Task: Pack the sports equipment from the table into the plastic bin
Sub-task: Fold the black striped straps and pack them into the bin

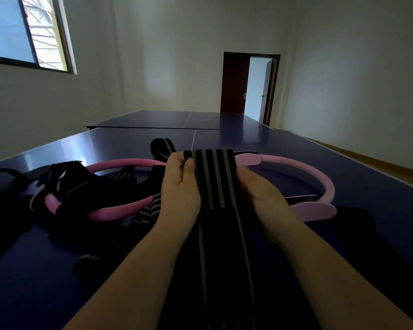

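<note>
Early in the packing: left hand and right hand gripping the striped band over the bench, pink rings and black straps unpacked alongside, bin out of view.

Looking like a table-tennis room: blue near table and far table, both with white centre lines, are taking up most of the room. Bare white walls are closing it in; window is letting daylight in, brown door is standing open.
</note>
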`<state>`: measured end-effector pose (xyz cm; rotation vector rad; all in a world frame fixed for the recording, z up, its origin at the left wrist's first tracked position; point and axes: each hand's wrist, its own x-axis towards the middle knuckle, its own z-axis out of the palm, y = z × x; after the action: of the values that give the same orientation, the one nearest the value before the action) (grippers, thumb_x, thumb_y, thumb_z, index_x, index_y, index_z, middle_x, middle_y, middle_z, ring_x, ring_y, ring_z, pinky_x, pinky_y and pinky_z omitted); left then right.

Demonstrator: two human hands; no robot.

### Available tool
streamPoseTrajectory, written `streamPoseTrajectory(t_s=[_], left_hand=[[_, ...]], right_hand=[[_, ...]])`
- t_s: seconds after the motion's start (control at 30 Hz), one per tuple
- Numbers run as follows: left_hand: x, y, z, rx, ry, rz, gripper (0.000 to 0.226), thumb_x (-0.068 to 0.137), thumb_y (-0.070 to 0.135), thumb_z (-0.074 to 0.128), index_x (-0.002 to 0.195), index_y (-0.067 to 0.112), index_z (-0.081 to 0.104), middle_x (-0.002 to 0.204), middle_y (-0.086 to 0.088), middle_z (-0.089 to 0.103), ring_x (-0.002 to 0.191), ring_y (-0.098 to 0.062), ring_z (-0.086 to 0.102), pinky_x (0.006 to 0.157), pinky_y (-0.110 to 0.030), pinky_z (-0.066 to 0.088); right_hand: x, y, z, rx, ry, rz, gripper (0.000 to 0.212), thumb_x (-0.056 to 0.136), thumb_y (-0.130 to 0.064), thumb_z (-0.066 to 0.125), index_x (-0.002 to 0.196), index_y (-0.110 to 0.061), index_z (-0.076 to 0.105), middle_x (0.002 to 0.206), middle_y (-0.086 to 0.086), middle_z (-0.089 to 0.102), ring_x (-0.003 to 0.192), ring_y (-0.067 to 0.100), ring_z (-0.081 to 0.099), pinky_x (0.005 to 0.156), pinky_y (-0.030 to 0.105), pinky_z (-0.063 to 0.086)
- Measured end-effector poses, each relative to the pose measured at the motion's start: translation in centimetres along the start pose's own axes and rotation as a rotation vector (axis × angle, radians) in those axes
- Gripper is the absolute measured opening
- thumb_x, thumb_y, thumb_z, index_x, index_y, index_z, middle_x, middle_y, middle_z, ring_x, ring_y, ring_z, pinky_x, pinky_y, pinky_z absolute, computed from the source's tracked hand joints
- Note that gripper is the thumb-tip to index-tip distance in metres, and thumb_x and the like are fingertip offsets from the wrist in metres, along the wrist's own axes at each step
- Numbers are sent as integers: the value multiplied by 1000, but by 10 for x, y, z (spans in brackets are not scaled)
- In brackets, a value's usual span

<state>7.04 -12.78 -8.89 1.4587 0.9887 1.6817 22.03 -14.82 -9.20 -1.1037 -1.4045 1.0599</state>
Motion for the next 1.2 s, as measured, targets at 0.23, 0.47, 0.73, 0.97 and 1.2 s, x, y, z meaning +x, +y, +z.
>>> streamPoseTrajectory(t_s=[0.23,0.47,0.73,0.97,1.2], left_hand=[[-2,5,4,-510,-100,-356,39,95,2,56,123,25,42,110,-10,66,92,-23,70,65,-33,57],[-5,-5,0,91,-332,-35,58,89,7,70,131,37,44,106,6,66,93,-6,69,78,-22,58],[-4,-4,-6,235,-302,-85,16,95,27,63,110,22,66,95,5,73,87,-10,70,81,-30,59],[2,-5,-4,259,-154,52,28,96,41,55,97,13,60,107,-4,51,98,-19,56,90,-39,50],[-5,-5,0,-32,-47,-81,23,97,29,60,113,23,44,89,-5,66,71,-9,67,61,-21,55]], right_hand=[[-4,10,5,19,-36,-176,28,103,-23,46,129,-30,53,113,-19,66,98,-12,63,74,4,47],[2,8,-7,164,214,-108,23,96,-22,61,113,-10,71,101,9,76,93,25,73,76,29,60],[-1,9,-8,-77,289,-294,15,92,-27,66,91,-12,69,95,9,67,89,25,65,77,30,53],[1,15,-6,-207,-41,-225,48,100,-43,48,146,-41,36,146,-15,47,134,6,45,110,39,41],[-2,10,3,166,36,-204,49,99,-8,54,130,-44,44,107,4,74,102,15,71,79,24,58]])
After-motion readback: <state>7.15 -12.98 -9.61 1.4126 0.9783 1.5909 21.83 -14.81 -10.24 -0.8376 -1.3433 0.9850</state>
